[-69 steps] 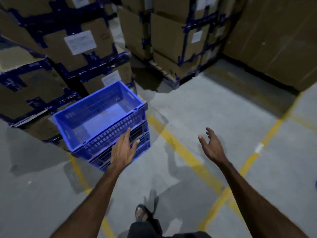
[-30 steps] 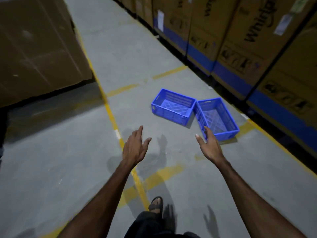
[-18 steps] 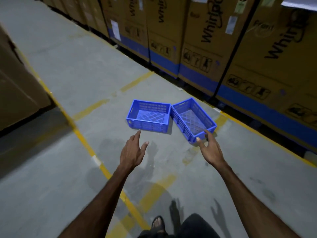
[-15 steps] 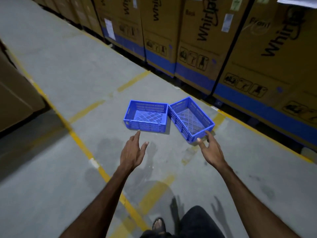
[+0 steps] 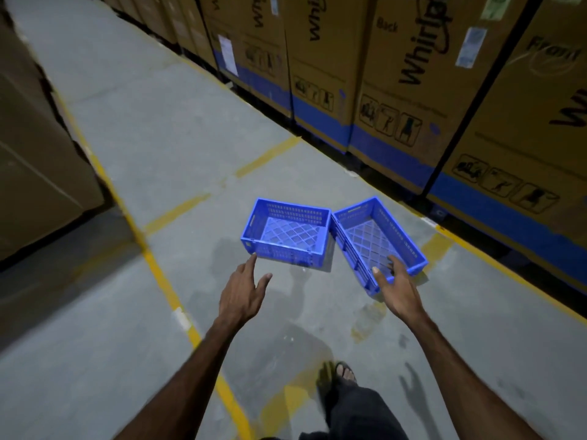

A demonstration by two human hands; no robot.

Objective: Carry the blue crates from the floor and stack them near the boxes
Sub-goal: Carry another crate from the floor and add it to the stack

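Crates closer now: we have walked up to them.
Both blue crates (image 5: 287,231) (image 5: 379,241) sit side by side on the floor (image 5: 158,128); our left hand (image 5: 243,293) and right hand (image 5: 397,289) reach forward spread and empty, seemingly short of contact.

Two crates on the floor (image 5: 165,147): left crate (image 5: 287,231) touching right crate (image 5: 378,241); cartons (image 5: 397,74) behind, along the right.

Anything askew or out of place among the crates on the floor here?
Slightly. The right crate lies at an angle to the left crate, corners nearly meeting, and sits partly over a yellow floor line. Both are upright, empty, apparently undamaged.
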